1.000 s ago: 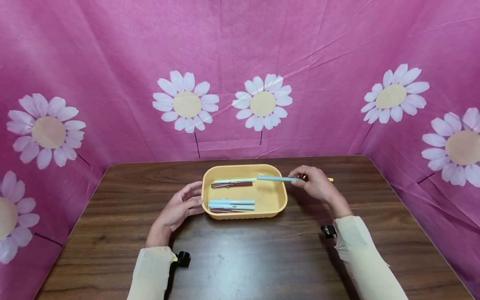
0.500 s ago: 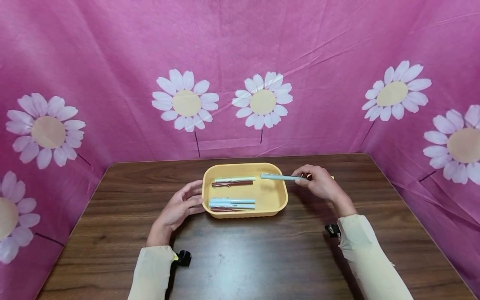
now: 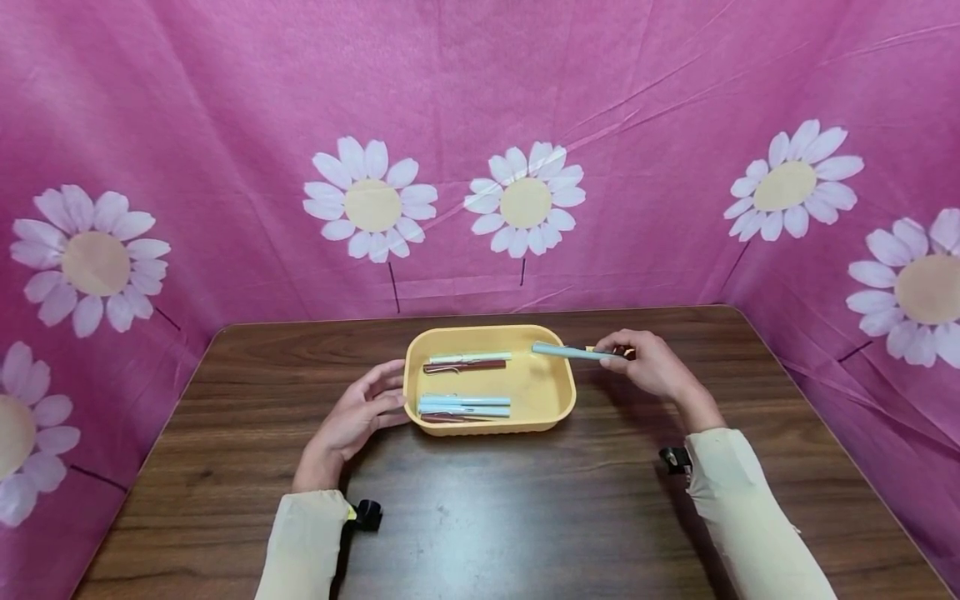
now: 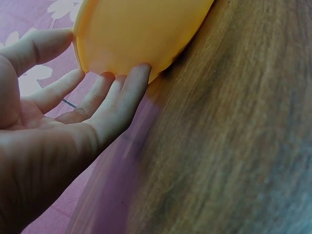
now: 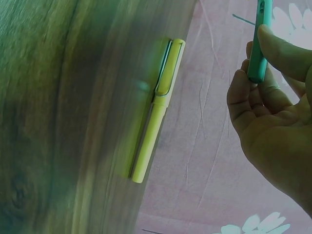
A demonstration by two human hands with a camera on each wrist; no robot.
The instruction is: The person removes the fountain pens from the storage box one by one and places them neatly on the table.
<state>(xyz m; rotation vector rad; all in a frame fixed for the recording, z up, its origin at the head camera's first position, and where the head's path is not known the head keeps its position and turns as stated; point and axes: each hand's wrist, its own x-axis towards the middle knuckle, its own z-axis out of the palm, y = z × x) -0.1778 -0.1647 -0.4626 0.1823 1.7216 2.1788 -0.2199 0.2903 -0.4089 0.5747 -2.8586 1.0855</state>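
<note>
A yellow tray (image 3: 543, 404) sits on the table with several pens inside. My left hand (image 3: 356, 417) touches the tray's left end; in the left wrist view its extended fingertips rest against the tray wall. With thumb and fingers, my right hand (image 3: 645, 364) pinches a light blue pen (image 3: 570, 352) by one end. The pen's other end reaches over the tray's right rim. Behind that hand, a yellow pen (image 5: 158, 117) lies on the table, mostly hidden in the head view. In the right wrist view the held pen (image 5: 259, 53) looks teal.
At the tray's back left lie a pale green pen (image 3: 457, 358) and a dark red pen (image 3: 472, 366). Light blue pens (image 3: 472, 402) and another dark red one lie along the front. A pink curtain (image 3: 450, 83) with daisies borders the wood table (image 3: 480, 517).
My right hand has drawn slightly rightward with the light blue pen, its far end shifting toward the tray's right rim. The left hand and the tray have barely moved.
</note>
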